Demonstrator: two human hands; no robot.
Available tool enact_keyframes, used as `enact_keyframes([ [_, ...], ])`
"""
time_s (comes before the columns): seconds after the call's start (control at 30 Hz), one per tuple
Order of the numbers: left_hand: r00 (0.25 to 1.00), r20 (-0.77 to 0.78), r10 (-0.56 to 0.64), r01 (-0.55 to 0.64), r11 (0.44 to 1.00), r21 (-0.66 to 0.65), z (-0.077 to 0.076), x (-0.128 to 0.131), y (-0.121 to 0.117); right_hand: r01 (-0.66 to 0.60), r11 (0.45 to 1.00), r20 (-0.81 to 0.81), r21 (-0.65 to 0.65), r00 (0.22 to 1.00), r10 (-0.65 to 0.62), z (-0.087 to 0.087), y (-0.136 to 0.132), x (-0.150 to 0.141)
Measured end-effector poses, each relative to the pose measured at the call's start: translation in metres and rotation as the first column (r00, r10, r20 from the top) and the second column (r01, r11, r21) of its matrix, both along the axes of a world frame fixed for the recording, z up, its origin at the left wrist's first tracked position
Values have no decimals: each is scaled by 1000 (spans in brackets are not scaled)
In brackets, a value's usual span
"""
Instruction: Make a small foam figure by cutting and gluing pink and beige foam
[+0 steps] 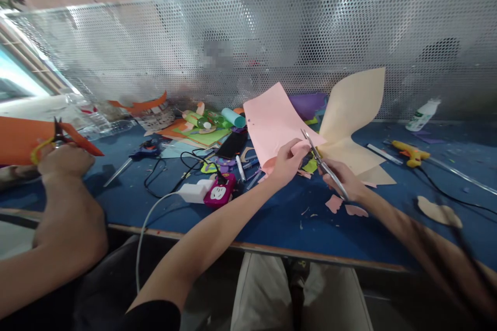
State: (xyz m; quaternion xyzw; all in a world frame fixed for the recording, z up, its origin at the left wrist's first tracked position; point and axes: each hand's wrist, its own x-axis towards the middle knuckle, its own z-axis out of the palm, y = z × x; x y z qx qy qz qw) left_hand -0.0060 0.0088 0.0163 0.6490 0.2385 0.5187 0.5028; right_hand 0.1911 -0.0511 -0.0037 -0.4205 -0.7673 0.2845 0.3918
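My left hand point(288, 159) pinches the lower edge of a pink paper sheet point(274, 121) and holds it up above the blue table point(272, 217). My right hand point(344, 178) is closed round the handles of silver scissors point(320, 161), whose blades point up and left into the sheet's lower right edge. Pink offcuts point(344, 206) lie on the table just below my right hand. A beige sheet point(351, 114) curls up behind the scissors.
At the left a co-worker's hand point(64, 158) holds yellow-handled scissors point(54, 137) on orange paper point(19, 137). A power strip point(219, 192) with cables, coloured paper scraps, a glue gun point(407, 151), a glue bottle point(421, 114) and a beige cutout point(438, 212) lie around. A perforated metal screen point(272, 36) closes the back.
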Motion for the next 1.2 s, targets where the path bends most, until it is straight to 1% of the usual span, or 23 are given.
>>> enact_keyframes([
  [0.17, 999, -8, 53, -53, 998, 22, 0, 0, 0, -19, 998, 8, -52, 1000, 19, -3, 3, 2],
  [0.27, 998, -11, 62, -62, 998, 32, 0, 0, 0, -18, 998, 8, -64, 1000, 18, -2, 3, 3],
  [0.4, 996, -59, 61, -58, 997, 58, 0, -1, 2, -93, 995, 27, -37, 995, 94, 1, 2, 6],
  [0.5, 993, -97, 74, -65, 994, 90, 1, -3, 2, -153, 987, 45, -40, 987, 155, 1, 3, 10],
  [0.63, 986, -144, 80, -59, 988, 142, 3, -5, 2, -180, 983, 43, -45, 982, 182, -2, 4, 14],
  [0.8, 985, -144, 99, -67, 975, 214, 3, -5, 1, -159, 987, 19, -28, 987, 159, -3, 3, 12],
  [0.93, 983, -153, 105, -65, 968, 243, 4, -4, -1, -144, 989, 49, 26, 989, 143, -1, 2, 12],
  [1.07, 981, -171, 92, -52, 973, 227, 7, -5, -2, -129, 991, 86, 34, 988, 126, 4, 0, 11],
  [1.2, 987, -148, 57, -28, 982, 187, 8, -5, -1, -55, 998, 107, -7, 993, 56, 8, 0, 9],
])
